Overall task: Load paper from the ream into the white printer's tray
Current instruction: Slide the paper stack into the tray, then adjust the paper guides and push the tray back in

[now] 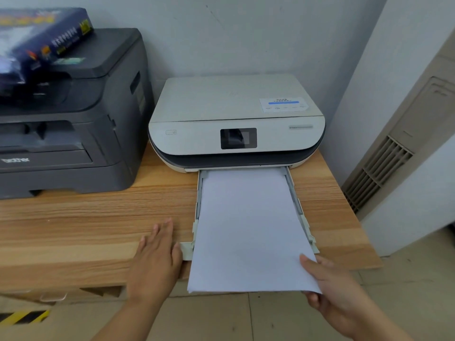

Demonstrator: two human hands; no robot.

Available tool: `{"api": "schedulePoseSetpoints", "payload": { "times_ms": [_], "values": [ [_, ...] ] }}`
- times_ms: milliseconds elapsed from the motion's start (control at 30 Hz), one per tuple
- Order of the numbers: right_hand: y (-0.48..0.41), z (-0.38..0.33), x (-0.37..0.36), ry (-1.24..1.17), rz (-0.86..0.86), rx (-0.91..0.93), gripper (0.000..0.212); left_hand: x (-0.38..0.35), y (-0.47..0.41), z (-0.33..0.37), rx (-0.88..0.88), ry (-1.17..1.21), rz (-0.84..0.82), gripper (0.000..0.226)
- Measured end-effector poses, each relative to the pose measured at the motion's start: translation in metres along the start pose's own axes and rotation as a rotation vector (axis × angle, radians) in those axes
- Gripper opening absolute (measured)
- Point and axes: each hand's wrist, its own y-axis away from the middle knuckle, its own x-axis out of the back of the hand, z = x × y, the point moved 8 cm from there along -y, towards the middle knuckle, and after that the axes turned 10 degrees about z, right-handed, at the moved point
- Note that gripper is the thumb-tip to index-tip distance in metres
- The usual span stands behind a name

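Observation:
The white printer (236, 119) sits on a wooden table against the wall, its tray (188, 251) pulled out toward me. A stack of white paper (248, 230) lies in the tray, its far end under the printer and its near end jutting past the table edge. My right hand (337, 294) pinches the near right corner of the paper, thumb on top. My left hand (155, 259) rests flat on the table, fingers apart, touching the tray's front left corner. The dark blue ream (39, 38) lies on top of the black printer at the far left.
A large black printer (69, 119) stands left of the white one. The wooden table (98, 217) ends just before my hands. A wall unit with a vent grille (379, 173) stands at the right. Tiled floor and a yellow-black striped strip (24, 316) lie below.

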Motion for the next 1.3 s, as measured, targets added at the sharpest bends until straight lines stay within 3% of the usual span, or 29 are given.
{"api": "schedulePoseSetpoints", "payload": {
  "times_ms": [700,1100,1300],
  "values": [
    [-0.049,-0.078,-0.028,0.259,0.078,0.103,0.019,-0.002,-0.001,-0.001,-0.011,-0.002,0.028,0.077],
    [-0.063,-0.089,-0.036,0.414,0.137,0.175,0.020,-0.002,-0.002,-0.002,-0.007,0.004,0.033,0.077],
    [-0.060,-0.109,-0.032,0.905,0.272,0.454,0.042,-0.001,-0.002,-0.001,-0.010,0.000,0.043,0.075]
  ]
}}
